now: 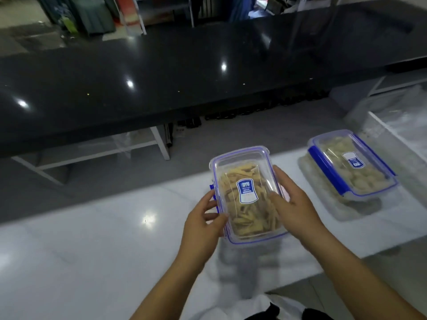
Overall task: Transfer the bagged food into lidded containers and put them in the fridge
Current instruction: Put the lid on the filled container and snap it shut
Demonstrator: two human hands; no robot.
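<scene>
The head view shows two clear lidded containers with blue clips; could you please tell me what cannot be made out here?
- Held clear container of yellowish strips: the right-side clips are hidden by the right hand.
- Blue label: print too small.
- Second clear container of pale pieces: blurred, food unidentifiable.
- Fridge: outside the frame.

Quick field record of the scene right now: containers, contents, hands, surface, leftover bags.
held container: clear lidded box with yellow strip-shaped food, blue-edged lid on
left hand: grips the box's left edge at a blue clip
right hand: holds its right side, thumb on the lid
second container: lidded box of pale pieces, resting on the white counter
bags: clear plastic at far right
fridge: not in view
</scene>
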